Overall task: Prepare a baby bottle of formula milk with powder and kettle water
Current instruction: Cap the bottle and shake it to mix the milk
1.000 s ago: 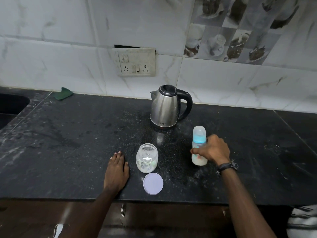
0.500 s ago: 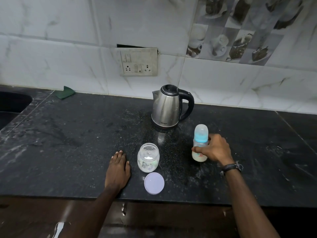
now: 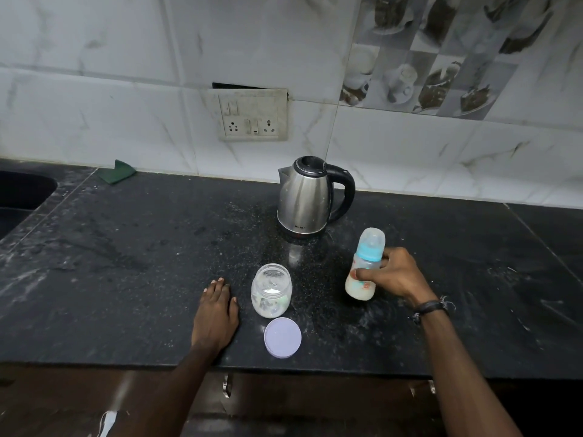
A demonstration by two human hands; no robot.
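My right hand (image 3: pixel 394 275) grips a baby bottle (image 3: pixel 366 263) with a blue collar, a clear cap and milky liquid in its lower part. The bottle leans slightly to the right on the black counter (image 3: pixel 126 263). My left hand (image 3: pixel 216 313) rests flat on the counter, fingers straight, just left of an open clear jar (image 3: pixel 271 290) with white powder in it. The jar's lilac lid (image 3: pixel 282 337) lies on the counter in front of it. A steel kettle (image 3: pixel 307 198) with a black handle stands behind, lid shut.
White powder specks dust the counter around the kettle and jar. A green cloth (image 3: pixel 116 175) lies at the back left by the wall, beside a dark sink (image 3: pixel 19 193). A socket panel (image 3: pixel 252 115) is on the tiled wall. The counter's front edge runs just under my wrists.
My right hand has tilted the bottle to the right, still gripping it at about the same spot. My left hand has stayed flat beside the jar.
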